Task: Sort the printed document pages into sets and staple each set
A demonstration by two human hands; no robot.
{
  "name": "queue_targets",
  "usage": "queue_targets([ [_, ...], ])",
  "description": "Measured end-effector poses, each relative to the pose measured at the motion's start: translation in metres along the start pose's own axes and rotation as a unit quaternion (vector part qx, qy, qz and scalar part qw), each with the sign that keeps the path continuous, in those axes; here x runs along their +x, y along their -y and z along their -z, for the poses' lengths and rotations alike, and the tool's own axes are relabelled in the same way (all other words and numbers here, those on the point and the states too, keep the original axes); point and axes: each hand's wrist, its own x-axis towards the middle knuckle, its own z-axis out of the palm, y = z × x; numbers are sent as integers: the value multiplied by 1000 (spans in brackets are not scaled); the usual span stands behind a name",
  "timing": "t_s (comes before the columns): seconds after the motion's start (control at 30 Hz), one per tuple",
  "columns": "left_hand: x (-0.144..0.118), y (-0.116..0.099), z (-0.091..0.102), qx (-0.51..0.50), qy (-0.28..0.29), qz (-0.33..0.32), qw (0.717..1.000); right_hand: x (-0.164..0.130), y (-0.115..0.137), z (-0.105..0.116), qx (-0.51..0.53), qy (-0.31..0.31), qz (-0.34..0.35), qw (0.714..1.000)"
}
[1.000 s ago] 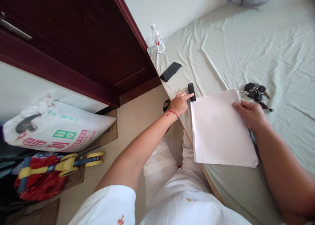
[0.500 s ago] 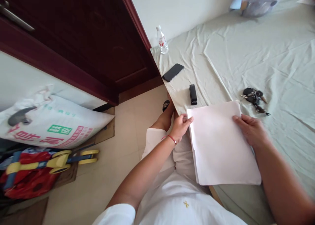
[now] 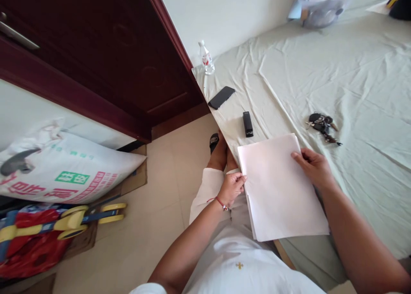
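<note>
A stack of white paper sheets (image 3: pixel 279 191) lies over the edge of the cloth-covered surface and above my lap, its left-hand sheets slightly uneven. My left hand (image 3: pixel 233 188) pinches the left edge of the stack between thumb and fingers. On the opposite side, my right hand (image 3: pixel 313 167) grips the upper right edge, thumb on top and fingers beneath or behind. Just beyond the paper's upper left corner lies a black stapler (image 3: pixel 247 124). A bunch of keys (image 3: pixel 323 126) rests past my right hand.
A black phone (image 3: pixel 221 97) and a clear plastic bottle (image 3: pixel 206 58) stand near the left edge of the pale green sheet (image 3: pixel 289 79). A transparent bag (image 3: pixel 324 11) sits at the back. On the floor at left are a large printed sack (image 3: pixel 80 165) and a yellow-blue ride-on toy (image 3: pixel 70 223).
My left hand has slid down along the paper's left edge. The right hand still holds the right edge, and the camera view has shifted slightly.
</note>
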Motion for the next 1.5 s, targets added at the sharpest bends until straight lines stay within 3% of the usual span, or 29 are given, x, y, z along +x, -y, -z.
queue_targets([
  [0.13, -6, 6, -5, -32, -7, 3, 999, 0, 5, 3, -7, -8, -5, 1000],
  [0.3, -16, 25, -4, 13, 49, 29, 998, 0, 6, 4, 27, -7, -37, 999],
  [0.43, -25, 34, -1, 10, 40, 42, 998, 2, -3, 1, -15, -9, 1, 1000],
  [0.63, -36, 39, 0, 21, 85, 64, 994, 3, -7, -3, -18, -32, 31, 999],
  [0.77, -36, 44, -1, 30, 74, 57, 995, 5, -5, -3, 1, -68, 48, 997],
  [0.93, -39, 38, -6, -40, 54, 112, 991, 11, -9, -5, 21, -122, 86, 989],
  [1.5, -39, 38, -5, -27, 20, 133, 991, 13, -16, -8, 41, -102, 104, 988],
])
